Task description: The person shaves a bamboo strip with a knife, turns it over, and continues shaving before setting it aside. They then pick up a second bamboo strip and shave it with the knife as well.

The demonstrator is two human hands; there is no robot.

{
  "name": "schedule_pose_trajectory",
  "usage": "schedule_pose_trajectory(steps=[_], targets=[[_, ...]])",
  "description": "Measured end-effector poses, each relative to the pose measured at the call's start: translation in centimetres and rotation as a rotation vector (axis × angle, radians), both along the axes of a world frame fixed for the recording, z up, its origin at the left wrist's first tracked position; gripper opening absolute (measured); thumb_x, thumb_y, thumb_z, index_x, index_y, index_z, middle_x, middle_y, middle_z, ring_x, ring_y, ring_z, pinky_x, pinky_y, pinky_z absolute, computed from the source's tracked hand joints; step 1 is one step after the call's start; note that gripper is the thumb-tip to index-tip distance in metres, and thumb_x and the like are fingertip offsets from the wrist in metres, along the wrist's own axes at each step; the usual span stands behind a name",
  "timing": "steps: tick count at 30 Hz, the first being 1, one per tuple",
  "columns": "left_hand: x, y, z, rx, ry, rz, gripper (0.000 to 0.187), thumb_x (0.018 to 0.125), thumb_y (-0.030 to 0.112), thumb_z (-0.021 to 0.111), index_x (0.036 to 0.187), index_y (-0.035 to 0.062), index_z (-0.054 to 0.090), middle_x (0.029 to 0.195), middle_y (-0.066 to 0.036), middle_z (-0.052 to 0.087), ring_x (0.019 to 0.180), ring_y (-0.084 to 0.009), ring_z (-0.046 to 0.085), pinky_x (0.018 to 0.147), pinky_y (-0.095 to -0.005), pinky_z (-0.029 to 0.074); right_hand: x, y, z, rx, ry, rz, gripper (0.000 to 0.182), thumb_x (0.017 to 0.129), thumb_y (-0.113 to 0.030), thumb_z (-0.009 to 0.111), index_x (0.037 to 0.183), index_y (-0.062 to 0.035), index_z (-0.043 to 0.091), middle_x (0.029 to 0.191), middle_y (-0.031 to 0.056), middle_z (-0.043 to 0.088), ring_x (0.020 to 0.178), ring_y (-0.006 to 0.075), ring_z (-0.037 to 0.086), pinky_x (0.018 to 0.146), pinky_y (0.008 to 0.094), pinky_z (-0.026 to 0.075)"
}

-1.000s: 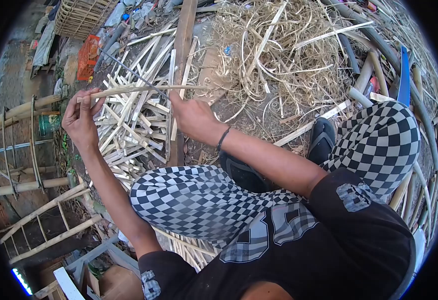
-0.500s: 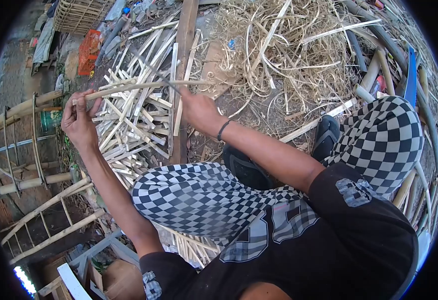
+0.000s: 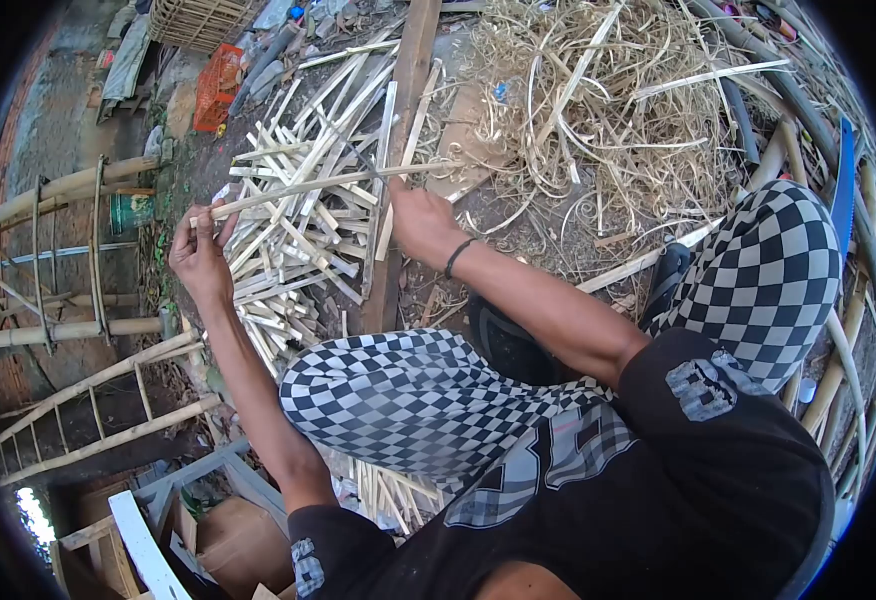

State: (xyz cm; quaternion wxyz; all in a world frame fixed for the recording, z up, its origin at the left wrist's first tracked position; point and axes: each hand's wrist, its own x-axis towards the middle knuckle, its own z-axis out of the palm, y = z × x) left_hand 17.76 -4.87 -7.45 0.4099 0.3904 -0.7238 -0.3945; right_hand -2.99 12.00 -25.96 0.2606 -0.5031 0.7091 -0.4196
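Note:
A long, pale bamboo strip [image 3: 298, 188] stretches across between my two hands. Its near end is pinched by my left hand [image 3: 202, 250], fingers and thumb closed around it. My right hand [image 3: 422, 218] is a fist around the handle of a knife, most of which it hides. The thin dark knife blade [image 3: 366, 162] points up and left and crosses the strip close to my right knuckles. Past the blade, the strip's far end sticks out to the right. Underneath lies a heap of cut bamboo sticks [image 3: 303, 235].
A wooden plank [image 3: 410, 65] lies on the ground beside the heap. Curly bamboo shavings [image 3: 618, 110] pile up beyond it. A blue saw [image 3: 844, 180] is at the right, near bamboo poles. An orange crate [image 3: 218, 88], a woven basket [image 3: 198, 22] and a bamboo ladder [image 3: 98, 440] stand left.
The view has swung, so the surroundings appear farther right. Both hands still hold the strip and the knife; the blade now crosses the strip slightly nearer my left hand.

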Motion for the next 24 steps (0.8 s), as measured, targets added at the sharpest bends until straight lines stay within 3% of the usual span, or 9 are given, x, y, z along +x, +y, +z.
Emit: schedule_pose_trajectory(steps=[3, 5, 6, 8, 10, 13, 18, 22, 24], targets=[[-0.6, 0.2, 0.0, 0.017, 0.024, -0.041, 0.022, 0.097, 0.015, 0.064, 0.111, -0.0027, 0.062, 0.111, -0.013, 0.063, 0.113, -0.0292, 0.064, 0.092, -0.0477, 0.061, -0.8, 0.2, 5.0, 0.08, -0.087, 0.066, 0.033, 0.082, 0.0, 0.05, 0.115, -0.0018, 0.05, 0.074, 0.0262, 0.066, 0.078, 0.0453, 0.068, 0.069, 0.0558, 0.052], [-0.9, 0.6, 0.3, 0.03, 0.019, -0.051, 0.022, 0.097, 0.015, 0.064, 0.111, -0.0028, 0.062, 0.11, -0.013, 0.063, 0.113, -0.0291, 0.064, 0.092, -0.047, 0.061, -1.2, 0.4, 7.0, -0.025, -0.031, 0.207, 0.033, 0.083, -0.001, 0.049, 0.115, -0.0008, 0.05, 0.076, 0.0263, 0.067, 0.078, 0.045, 0.068, 0.07, 0.055, 0.053], [-1.2, 0.8, 0.6, 0.018, -0.006, -0.074, 0.022, 0.098, 0.015, 0.064, 0.111, -0.0029, 0.062, 0.111, -0.013, 0.063, 0.113, -0.0292, 0.064, 0.092, -0.0466, 0.061, -0.8, 0.0, 4.9, -0.082, 0.003, 0.172, 0.036, 0.082, 0.0, 0.05, 0.118, -0.0009, 0.05, 0.078, 0.0254, 0.068, 0.077, 0.0437, 0.069, 0.07, 0.054, 0.054], [-1.4, 1.3, 0.9, -0.007, -0.046, -0.065, 0.022, 0.098, 0.015, 0.064, 0.111, -0.0027, 0.062, 0.112, -0.014, 0.063, 0.114, -0.0298, 0.064, 0.092, -0.0459, 0.061, -1.5, -0.3, -1.3, 0.067, -0.011, 0.009, 0.039, 0.082, 0.0, 0.052, 0.121, -0.0012, 0.051, 0.083, 0.0265, 0.068, 0.08, 0.0433, 0.069, 0.072, 0.0529, 0.055], [-1.0, 1.2, 0.5, -0.014, -0.008, -0.074, 0.021, 0.098, 0.013, 0.063, 0.109, -0.004, 0.062, 0.11, -0.017, 0.065, 0.11, -0.0299, 0.066, 0.089, -0.0451, 0.062, -4.2, 0.0, -7.3, 0.339, 0.049, -0.001, 0.028, 0.086, -0.006, 0.055, 0.114, -0.0001, 0.056, 0.083, 0.0224, 0.071, 0.084, 0.0372, 0.072, 0.072, 0.0476, 0.058], [-2.2, 0.8, 0.5, 0.011, 0.018, -0.101, 0.019, 0.098, 0.011, 0.063, 0.108, -0.005, 0.062, 0.108, -0.019, 0.067, 0.106, -0.0295, 0.067, 0.087, -0.0445, 0.064, -3.9, 0.7, -5.1, 0.359, -0.017, 0.008, 0.037, 0.085, -0.003, 0.052, 0.122, 0.0005, 0.053, 0.093, 0.0297, 0.068, 0.09, 0.0456, 0.068, 0.078, 0.0527, 0.055], [-1.1, -0.4, 0.6, 0.003, 0.069, -0.101, 0.022, 0.098, 0.015, 0.064, 0.109, -0.0033, 0.061, 0.111, -0.016, 0.065, 0.109, -0.0294, 0.066, 0.09, -0.0461, 0.062, -1.7, 1.2, 2.9, 0.076, -0.008, 0.144, 0.037, 0.084, -0.003, 0.052, 0.122, 0.0001, 0.052, 0.089, 0.0287, 0.068, 0.085, 0.0458, 0.068, 0.077, 0.0542, 0.054], [-0.7, -0.4, 0.6, -0.009, 0.043, -0.107, 0.022, 0.098, 0.016, 0.063, 0.11, -0.0027, 0.061, 0.111, -0.015, 0.064, 0.111, -0.0297, 0.065, 0.089, -0.046, 0.062, -2.4, 1.5, -7.4, 0.228, -0.151, -0.062, 0.036, 0.085, -0.003, 0.052, 0.121, -0.0035, 0.053, 0.087, 0.0281, 0.068, 0.084, 0.0459, 0.068, 0.076, 0.0546, 0.054], [-1.2, -0.3, 0.5, 0.018, 0.055, -0.064, 0.02, 0.099, 0.014, 0.062, 0.108, -0.0036, 0.061, 0.108, -0.015, 0.065, 0.109, -0.0293, 0.066, 0.087, -0.0445, 0.064, -3.2, 0.8, -5.3, 0.253, -0.122, -0.05, 0.037, 0.084, -0.003, 0.052, 0.121, -0.0035, 0.053, 0.087, 0.028, 0.068, 0.084, 0.0457, 0.068, 0.076, 0.0548, 0.054]])
